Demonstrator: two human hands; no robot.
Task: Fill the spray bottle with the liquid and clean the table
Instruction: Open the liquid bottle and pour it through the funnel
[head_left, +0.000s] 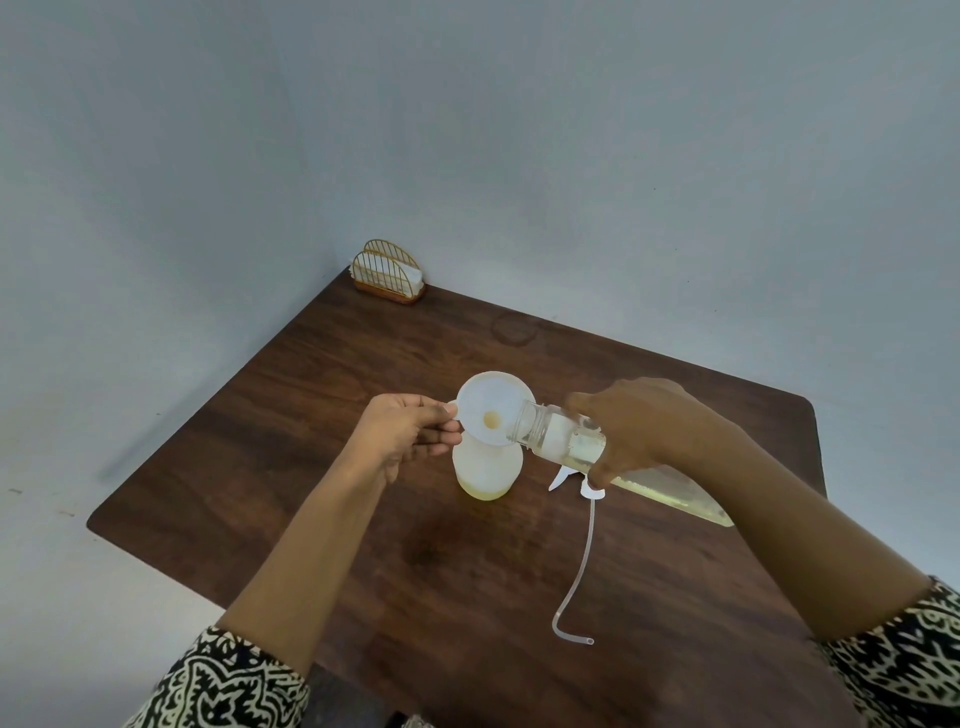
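While your left hand (410, 431) pinches the small tab of the white funnel (493, 410) between thumb and curled fingers, the funnel sits in the neck of the spray bottle (487, 467), which stands upright near the middle of the table (311, 441). A shallow layer of pale yellow liquid lies in the bottle's base, and a spot of the same colour shows in the funnel's throat. Your right hand (639, 426) is wrapped round a clear bottle (550, 439) held tilted, almost lying flat, its open mouth over the funnel's rim – yellowish liquid shows along the bottle's lower side. Just beneath that hand the white spray head (563, 477) lies on the wood, apart from its bottle, its dip tube (590, 519) trailing toward you. In the far corner, against the wall, stands a gold wire napkin holder (387, 273) – well apart from everything else
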